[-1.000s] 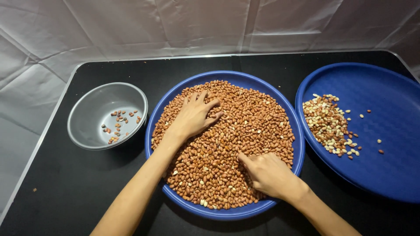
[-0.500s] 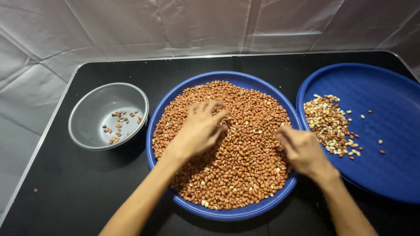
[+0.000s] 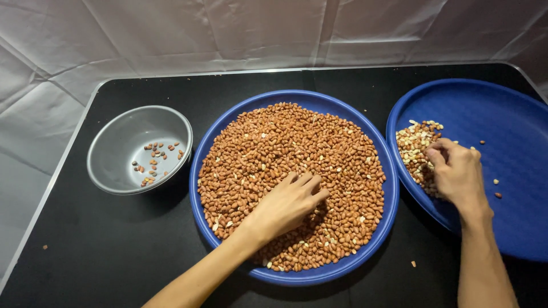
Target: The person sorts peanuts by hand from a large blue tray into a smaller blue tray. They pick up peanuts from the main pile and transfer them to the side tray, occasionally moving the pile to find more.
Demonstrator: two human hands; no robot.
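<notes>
Now left hand [image 3: 285, 206] flat on peanuts [image 3: 285, 148].

Looks like a staged sorting station, not a real kitchen. Black worktop [image 3: 114, 251] with a pale metal edge, creased white sheeting [image 3: 171, 40] hung behind and around it as a backdrop, no walls or appliances visible. On it: two blue trays [image 3: 297, 276] [image 3: 502, 114] with peanuts [image 3: 285, 142] and a grey metal bowl [image 3: 123, 134]. Food-sorting setup, hand work.
</notes>
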